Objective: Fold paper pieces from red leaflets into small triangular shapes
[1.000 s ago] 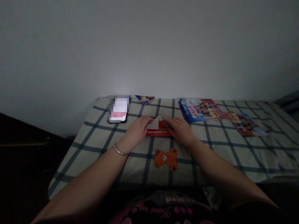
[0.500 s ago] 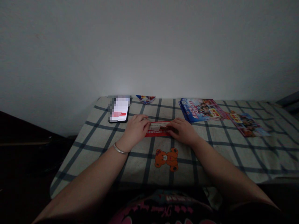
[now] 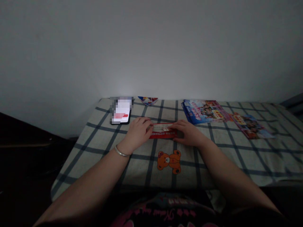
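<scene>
A long strip of folded red paper (image 3: 163, 135) with white print lies flat on the checked tablecloth, a pale band along its far side. My left hand (image 3: 139, 131), a silver bangle at its wrist, grips the strip's left end with thumb and fingers bent. At the right end, my right hand (image 3: 189, 133) has its fingertips on the upper edge and its thumb by the lower edge. Fingers hide both ends of the paper. An orange teddy bear picture (image 3: 169, 161) shows on the cloth just below.
Behind my left hand lies a phone (image 3: 121, 110) with a lit, partly blurred screen. A small folded paper triangle (image 3: 148, 100) rests near the wall. Colourful printed leaflets (image 3: 201, 111) are stacked at back right, with another leaflet (image 3: 252, 125) beside them. The wall (image 3: 151, 50) borders the table's far edge.
My right hand has shifted slightly right along the strip, its thumb now farther from its fingers. More of the paper's red face shows. My left hand has barely moved.
</scene>
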Demonstrator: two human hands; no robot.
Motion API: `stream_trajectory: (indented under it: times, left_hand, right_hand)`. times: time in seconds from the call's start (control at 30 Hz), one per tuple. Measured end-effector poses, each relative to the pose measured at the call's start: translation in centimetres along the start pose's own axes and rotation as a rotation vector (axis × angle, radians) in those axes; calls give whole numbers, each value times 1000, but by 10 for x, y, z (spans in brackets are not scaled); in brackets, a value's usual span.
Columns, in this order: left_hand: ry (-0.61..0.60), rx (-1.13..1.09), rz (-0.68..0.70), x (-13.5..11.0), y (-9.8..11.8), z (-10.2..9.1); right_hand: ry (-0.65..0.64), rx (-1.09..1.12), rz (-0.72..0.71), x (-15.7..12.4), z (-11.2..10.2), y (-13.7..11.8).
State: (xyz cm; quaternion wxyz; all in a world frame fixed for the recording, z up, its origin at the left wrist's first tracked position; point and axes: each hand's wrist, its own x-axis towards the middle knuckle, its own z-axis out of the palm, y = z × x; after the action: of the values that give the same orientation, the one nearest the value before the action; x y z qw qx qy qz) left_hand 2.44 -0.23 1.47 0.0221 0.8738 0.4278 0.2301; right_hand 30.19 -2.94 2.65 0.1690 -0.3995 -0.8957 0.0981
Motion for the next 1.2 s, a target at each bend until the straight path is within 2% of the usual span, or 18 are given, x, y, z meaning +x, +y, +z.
stream_trajectory:
  times: [0.1, 0.2, 0.33, 0.5, 0.67, 0.9, 1.07, 1.2]
  left_hand:
    - [45, 7, 56, -1, 0, -1]
    - [71, 23, 172, -1, 5, -4]
    - [-1, 108, 342, -1, 18, -8]
    - [0, 235, 309, 0, 28, -6]
    - [-12, 251, 214, 0, 21, -1]
    - [-42, 267, 164, 0, 16, -1]
    - [-127, 178, 290, 0, 23, -4]
    - [-135, 132, 364, -3, 28, -2]
  right_hand:
    - [-4, 12, 14, -1, 0, 1]
    - [4, -18, 16, 0, 2, -1]
    - [20, -40, 9, 1, 3, -4]
    - [24, -34, -1, 1, 2, -4]
    - [19, -32, -4, 2, 1, -6]
    - [49, -46, 14, 4, 5, -8]
    - [57, -47, 1, 4, 7, -8]
    - [60, -52, 1, 4, 8, -6]
